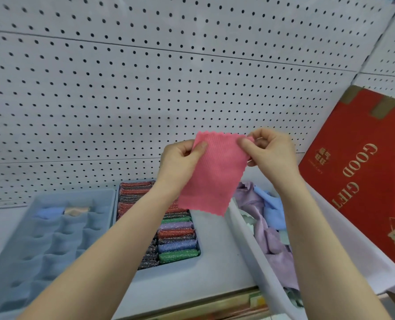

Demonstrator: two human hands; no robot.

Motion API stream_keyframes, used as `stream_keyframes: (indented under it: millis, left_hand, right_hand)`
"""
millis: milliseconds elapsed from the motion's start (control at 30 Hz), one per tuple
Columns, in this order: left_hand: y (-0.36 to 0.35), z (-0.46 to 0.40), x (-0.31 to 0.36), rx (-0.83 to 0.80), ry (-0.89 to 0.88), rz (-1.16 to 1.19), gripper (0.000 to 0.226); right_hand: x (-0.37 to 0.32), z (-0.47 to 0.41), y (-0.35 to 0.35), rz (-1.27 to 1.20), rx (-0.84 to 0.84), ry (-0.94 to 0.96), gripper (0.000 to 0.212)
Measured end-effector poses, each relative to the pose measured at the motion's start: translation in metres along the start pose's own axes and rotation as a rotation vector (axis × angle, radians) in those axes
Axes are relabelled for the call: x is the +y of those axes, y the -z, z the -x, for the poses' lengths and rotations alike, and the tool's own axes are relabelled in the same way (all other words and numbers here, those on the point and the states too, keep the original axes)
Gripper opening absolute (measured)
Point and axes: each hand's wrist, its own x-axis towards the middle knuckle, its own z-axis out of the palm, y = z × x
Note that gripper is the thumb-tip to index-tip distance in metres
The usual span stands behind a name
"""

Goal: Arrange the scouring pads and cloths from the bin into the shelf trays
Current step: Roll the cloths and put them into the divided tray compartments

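Shelf: pale grey shelf board [217,245], backed by a white pegboard wall [145,88].
Left tray: blue-grey divided tray [53,241] lies on the shelf at the left; two folded cloths, one blue and one peach, sit in its far cells.
Middle tray: grey tray [197,239] just beside it, packed with rows of glittery scouring pads [176,236].
Bin: white bin [245,229] at the right, holding loose lilac and blue cloths [265,218].
Box: red gift box [358,181] stands tilted beside the bin.
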Motion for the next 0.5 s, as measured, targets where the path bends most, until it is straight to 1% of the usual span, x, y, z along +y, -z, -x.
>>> stream_keyframes:
  millis: [33,100,167,233,333,433,500]
  left_hand:
    - [-0.004,-0.001,-0.001,0.024,-0.002,-0.035,0.051]
    - [-0.014,-0.002,0.0,0.068,-0.006,-0.08,0.049]
    - [-0.022,-0.001,0.002,0.079,0.001,-0.088,0.048]
    - [-0.026,0.001,0.001,0.019,-0.025,-0.07,0.045]
    - [-0.027,0.007,0.003,-0.131,-0.063,0.01,0.035]
    - [-0.025,0.011,0.007,-0.2,-0.105,0.082,0.031]
    - [-0.021,0.011,0.006,-0.195,-0.125,0.099,0.029]
  right_hand:
    - [0.0,-0.001,-0.006,0.071,0.027,0.003,0.015]
    - [-0.003,-0.001,-0.017,0.134,0.048,0.006,0.015]
    - [-0.009,0.003,-0.024,0.061,0.04,-0.004,0.013]
    - [-0.017,0.009,-0.03,-0.101,0.006,-0.033,0.013]
    - [-0.025,0.015,-0.033,-0.312,-0.063,-0.052,0.016]
    - [-0.027,0.016,-0.031,-0.348,-0.116,-0.005,0.018]
    - [-0.027,0.017,-0.028,-0.353,-0.157,0.027,0.021]
